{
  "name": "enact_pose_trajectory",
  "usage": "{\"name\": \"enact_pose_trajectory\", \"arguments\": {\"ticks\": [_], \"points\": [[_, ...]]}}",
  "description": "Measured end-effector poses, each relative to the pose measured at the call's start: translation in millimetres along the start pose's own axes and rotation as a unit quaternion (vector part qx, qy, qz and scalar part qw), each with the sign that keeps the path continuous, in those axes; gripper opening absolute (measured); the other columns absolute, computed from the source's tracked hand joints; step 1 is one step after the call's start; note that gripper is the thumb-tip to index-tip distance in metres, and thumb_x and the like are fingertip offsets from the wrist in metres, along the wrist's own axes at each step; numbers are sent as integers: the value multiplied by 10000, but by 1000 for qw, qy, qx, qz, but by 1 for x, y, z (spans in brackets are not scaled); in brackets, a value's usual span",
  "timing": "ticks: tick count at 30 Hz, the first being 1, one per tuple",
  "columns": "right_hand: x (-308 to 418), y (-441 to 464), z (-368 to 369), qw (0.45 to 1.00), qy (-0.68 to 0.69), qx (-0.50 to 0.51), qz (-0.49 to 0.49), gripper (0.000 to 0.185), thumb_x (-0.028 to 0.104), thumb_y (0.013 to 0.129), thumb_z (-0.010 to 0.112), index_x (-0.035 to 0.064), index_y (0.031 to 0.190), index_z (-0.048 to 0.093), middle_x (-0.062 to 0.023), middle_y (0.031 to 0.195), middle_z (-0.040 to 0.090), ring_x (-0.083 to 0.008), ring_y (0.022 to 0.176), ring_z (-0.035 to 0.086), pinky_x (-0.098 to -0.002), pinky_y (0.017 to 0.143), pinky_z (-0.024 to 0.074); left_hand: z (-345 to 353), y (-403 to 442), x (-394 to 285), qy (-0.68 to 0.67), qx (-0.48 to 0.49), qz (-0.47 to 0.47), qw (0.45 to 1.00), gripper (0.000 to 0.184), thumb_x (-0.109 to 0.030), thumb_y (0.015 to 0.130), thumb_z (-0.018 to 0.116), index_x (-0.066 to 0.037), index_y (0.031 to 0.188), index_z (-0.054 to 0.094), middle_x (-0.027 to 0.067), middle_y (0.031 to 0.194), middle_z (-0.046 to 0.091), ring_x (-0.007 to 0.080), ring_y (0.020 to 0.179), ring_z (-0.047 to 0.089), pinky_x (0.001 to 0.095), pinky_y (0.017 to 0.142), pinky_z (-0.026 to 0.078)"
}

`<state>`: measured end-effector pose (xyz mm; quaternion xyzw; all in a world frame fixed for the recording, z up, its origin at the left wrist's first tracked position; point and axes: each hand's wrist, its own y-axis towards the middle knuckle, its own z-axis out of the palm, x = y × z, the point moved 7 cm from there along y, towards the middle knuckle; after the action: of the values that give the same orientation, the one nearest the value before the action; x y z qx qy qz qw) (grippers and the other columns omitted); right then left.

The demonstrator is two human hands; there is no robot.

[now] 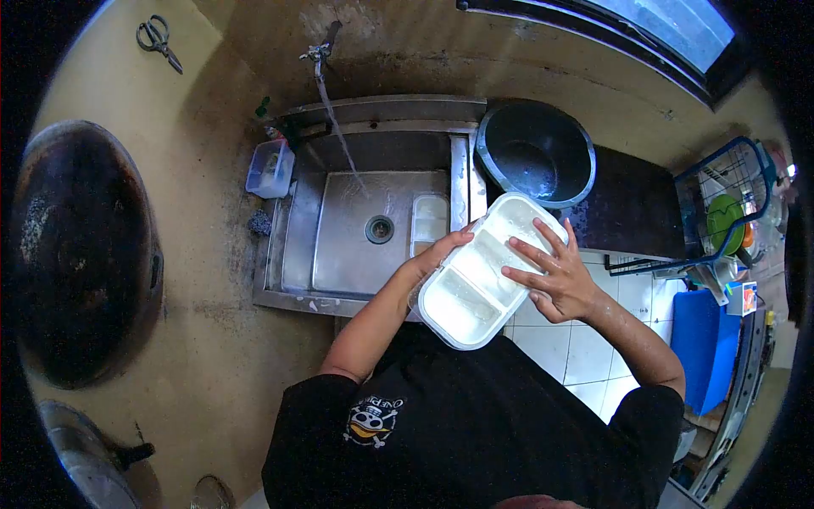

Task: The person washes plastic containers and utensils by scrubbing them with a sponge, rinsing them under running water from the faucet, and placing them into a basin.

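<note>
"Being held at the near right corner of the sink: which item?"

"One divided white box, apparently plastic, its compartments in view."

"How is it gripped?"

"By the left hand, wrapped round one long side, thumb at the rim; the fingers beneath are hidden. The right hand is spread wide across the inside, with nothing clasped; how firmly it is pressed cannot be told."

"Its handling?"

"Judged light, thin-walled and slightly flexible; slippery if wet. Best taken by the rim on both long sides, without the walls being squeezed."

"Also entered?"

"One smaller-looking box, in the sink; one tap, water running; one dark basin, placed beside the sink."
</note>
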<state>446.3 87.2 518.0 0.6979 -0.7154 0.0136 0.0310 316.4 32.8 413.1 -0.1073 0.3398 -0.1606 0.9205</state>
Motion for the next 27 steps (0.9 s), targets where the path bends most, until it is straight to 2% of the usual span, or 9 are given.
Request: {"name": "enact_pose_trajectory", "arguments": {"ticks": [5,9,12,15,17,18,23,24,27], "points": [[-5,0,6,986,127,-107,-16,458,461,854,275,263,1187,518,-69,1342,375,-384,1299,175,-651,976,85,1,2,-6,39,17,28,999,750,-320,716,524,-82,1361,225,191,1239,439,322,1057,520,379,867,463],[-7,13,4,960,177,-203,72,186,201,738,537,91,870,607,-157,1240,446,-384,1295,206,-566,1002,174,-2,2,-12,74,16,41,996,813,-252,689,523,-158,1395,130,176,1305,346,291,1105,487,360,883,460],[-10,16,1,919,193,-300,167,384,138,733,569,51,1101,501,-234,1305,325,-400,1278,220,-512,1018,189,-12,2,-15,64,8,64,996,810,-232,701,529,-148,1396,122,181,1314,334,295,1116,481,360,875,466],[-24,6,59,794,333,-345,373,721,197,763,633,46,1335,220,-223,1335,281,-337,1258,260,-433,1029,215,-31,-1,-15,61,0,97,993,809,-232,726,532,-137,1400,94,182,1339,296,294,1164,432,369,901,442],[-18,3,115,671,517,-331,415,731,228,782,627,30,1345,204,-210,1335,289,-324,1225,311,-423,1023,239,-39,-10,-18,65,-38,129,989,813,-222,743,537,-133,1404,72,170,1365,252,288,1226,345,374,955,378],[2,6,137,536,677,-251,437,742,230,782,633,-2,1335,197,-218,1314,318,-299,1170,391,-388,981,316,-42,-11,-14,67,-31,122,990,813,-222,743,537,-133,1404,72,170,1365,252,288,1226,345,374,955,378],[71,-7,176,344,801,-207,443,672,224,761,635,-41,1273,289,-176,1146,495,-245,1020,525,-347,825,465,-73,-13,28,120,-98,98,983,807,-179,791,521,-125,1407,3,151,1435,77,266,1304,163,349,1044,195],[74,-15,184,308,816,-224,434,649,216,762,634,-48,1257,307,-178,1133,504,-248,1003,536,-354,824,466,-76,-10,38,159,-124,98,975,794,-214,832,525,-115,1404,-17,172,1361,268,254,1193,350,329,967,313],[70,-63,238,198,832,-271,441,586,212,769,623,-52,1221,358,-196,1109,519,-274,996,547,-378,833,473,-95,2,77,326,-129,86,933,780,-318,874,525,-107,1400,-11,90,958,550,131,775,498,251,670,421]]}}
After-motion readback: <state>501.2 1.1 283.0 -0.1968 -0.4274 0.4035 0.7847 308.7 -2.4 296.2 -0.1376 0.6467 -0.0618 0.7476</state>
